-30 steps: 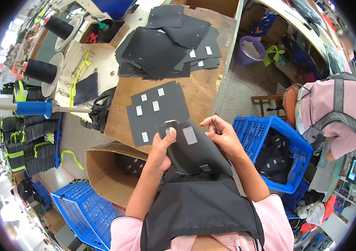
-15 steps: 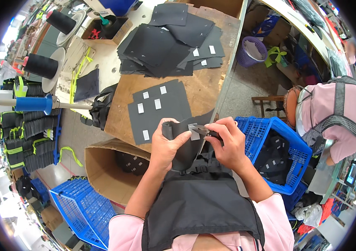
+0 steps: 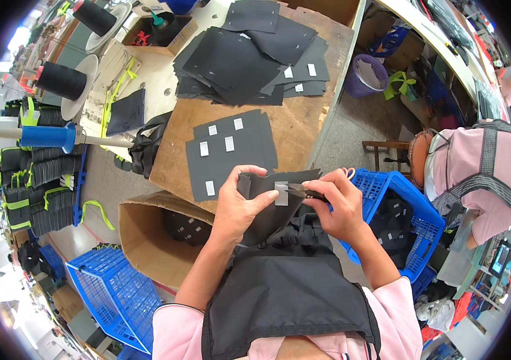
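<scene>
My left hand (image 3: 240, 201) is closed on a black fabric panel (image 3: 261, 219), with the thumb in front beside a white patch (image 3: 281, 193). The panel hangs in folds over my lap at the near end of the wooden board. Pinched in my right hand (image 3: 340, 204) is a pair of small scissors (image 3: 312, 194), its tips by the patch's right edge. A ring of its handle shows above my knuckles. On the board beyond lies another black panel (image 3: 249, 165) bearing several white patches.
Black panels (image 3: 225, 63) are piled at the board's far end. A cardboard box (image 3: 141, 237) stands left of my lap, beside a blue crate (image 3: 111, 288). Another blue crate (image 3: 381, 183) sits right. Beyond it is a person in pink (image 3: 465, 159). Thread cones (image 3: 63, 81) stand far left.
The scissors have drawn back to the right, and more of the white patch shows. The panel's top edge is spread out flatter between my hands.
</scene>
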`<action>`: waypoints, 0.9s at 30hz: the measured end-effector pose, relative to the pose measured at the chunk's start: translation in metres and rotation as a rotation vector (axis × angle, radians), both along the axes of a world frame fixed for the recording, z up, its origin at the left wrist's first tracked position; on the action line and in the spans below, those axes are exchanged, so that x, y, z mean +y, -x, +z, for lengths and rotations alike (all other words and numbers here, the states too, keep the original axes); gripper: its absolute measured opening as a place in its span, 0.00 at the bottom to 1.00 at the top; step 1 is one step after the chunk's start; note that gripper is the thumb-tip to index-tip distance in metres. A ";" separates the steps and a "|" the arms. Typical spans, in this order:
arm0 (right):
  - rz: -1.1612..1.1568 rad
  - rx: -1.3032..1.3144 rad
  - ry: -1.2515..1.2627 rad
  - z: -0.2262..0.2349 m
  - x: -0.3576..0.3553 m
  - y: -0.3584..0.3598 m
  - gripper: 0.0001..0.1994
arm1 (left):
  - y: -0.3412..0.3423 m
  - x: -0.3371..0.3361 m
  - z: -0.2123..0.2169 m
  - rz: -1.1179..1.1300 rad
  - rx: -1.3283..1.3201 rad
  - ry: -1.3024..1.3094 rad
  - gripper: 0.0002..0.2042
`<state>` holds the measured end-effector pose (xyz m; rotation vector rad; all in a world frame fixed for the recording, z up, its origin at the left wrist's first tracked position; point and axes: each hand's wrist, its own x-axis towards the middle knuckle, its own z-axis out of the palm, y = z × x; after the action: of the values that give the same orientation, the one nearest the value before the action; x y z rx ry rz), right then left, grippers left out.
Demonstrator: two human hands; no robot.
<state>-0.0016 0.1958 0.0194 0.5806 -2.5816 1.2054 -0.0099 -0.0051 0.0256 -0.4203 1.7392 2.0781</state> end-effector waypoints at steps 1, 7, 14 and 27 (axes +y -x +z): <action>0.007 -0.001 -0.023 -0.001 -0.001 -0.002 0.15 | 0.000 0.001 0.000 -0.002 -0.001 -0.001 0.17; -0.082 -0.016 -0.057 -0.002 -0.013 -0.009 0.16 | -0.002 0.008 0.004 0.056 -0.011 -0.049 0.18; -0.205 -0.081 0.081 -0.011 -0.029 -0.012 0.15 | -0.002 0.015 0.002 0.094 0.002 -0.019 0.18; -0.134 -0.149 0.119 0.003 -0.008 -0.011 0.14 | -0.002 0.012 0.004 0.126 -0.050 -0.139 0.20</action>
<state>0.0093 0.1882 0.0221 0.2987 -2.5969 1.3932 -0.0081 0.0067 0.0301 -0.5467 1.5654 2.2394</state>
